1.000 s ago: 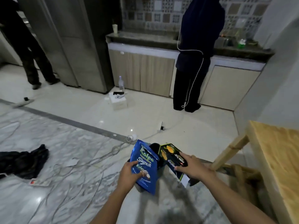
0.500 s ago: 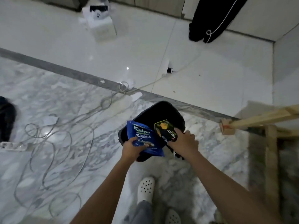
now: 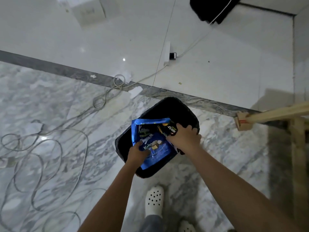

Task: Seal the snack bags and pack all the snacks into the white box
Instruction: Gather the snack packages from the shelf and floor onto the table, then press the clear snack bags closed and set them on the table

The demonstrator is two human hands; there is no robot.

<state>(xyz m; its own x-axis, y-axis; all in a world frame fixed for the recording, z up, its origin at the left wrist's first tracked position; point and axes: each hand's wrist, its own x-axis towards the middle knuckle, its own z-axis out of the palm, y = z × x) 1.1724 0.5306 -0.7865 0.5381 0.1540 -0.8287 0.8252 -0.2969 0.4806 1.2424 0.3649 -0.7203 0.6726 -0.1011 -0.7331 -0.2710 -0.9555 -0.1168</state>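
My left hand grips a blue snack bag by its lower left edge. My right hand holds a black snack pack with yellow print, right beside the blue bag. Both packs hang over the mouth of a black bin that stands on the marble floor just in front of my feet. The bin's inside is dark, so its contents cannot be seen. A white box sits on the white tiles far away at the top left.
Loose grey cables sprawl over the marble floor at left. A white power strip with a black plug lies on the tiles ahead. A wooden table leg juts in at right. Another person's dark trouser legs stand at top.
My view has tilted from the room down to the floor. Both hands have lowered the two packs closer to the black bin's mouth, and the blue bag has turned flatter.
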